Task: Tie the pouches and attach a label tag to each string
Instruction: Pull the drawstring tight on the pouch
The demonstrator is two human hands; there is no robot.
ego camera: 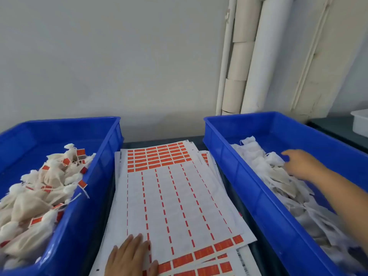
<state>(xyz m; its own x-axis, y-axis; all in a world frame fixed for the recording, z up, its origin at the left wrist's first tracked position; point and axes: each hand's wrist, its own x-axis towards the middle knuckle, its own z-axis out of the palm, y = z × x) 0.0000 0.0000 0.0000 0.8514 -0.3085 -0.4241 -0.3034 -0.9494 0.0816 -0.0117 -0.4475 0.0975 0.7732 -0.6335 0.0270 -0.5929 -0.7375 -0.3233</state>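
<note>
Two blue bins are seen on a dark table (159, 141), with a stack of label sheets (179, 198) laid between them. The left bin (103, 156) is filled with tied pouches (39, 196), cream in colour, and small red tags (80, 152) are attached to their strings. The right bin (249, 186) holds untied pouches (278, 176), white and flat, piled loosely along its length. The right hand (300, 166) is reached into the right bin, above the pile; its fingers are stretched and slightly spread, and nothing is gripped by them. Whether the pouches are touched by the fingertips cannot be told. The left hand (129, 255) is laid flat on the near left corner of the top sheet, with the fingers straight and close together. On the top sheet, red labels are left only at the far end and along the near edge; the middle rows are peeled. The high wall of the right bin stands between the sheets and the untied pouches. Behind the bins, white pipes (256, 56) are fixed on the wall, and a white tray (360, 122) is partly seen at the far right.
</note>
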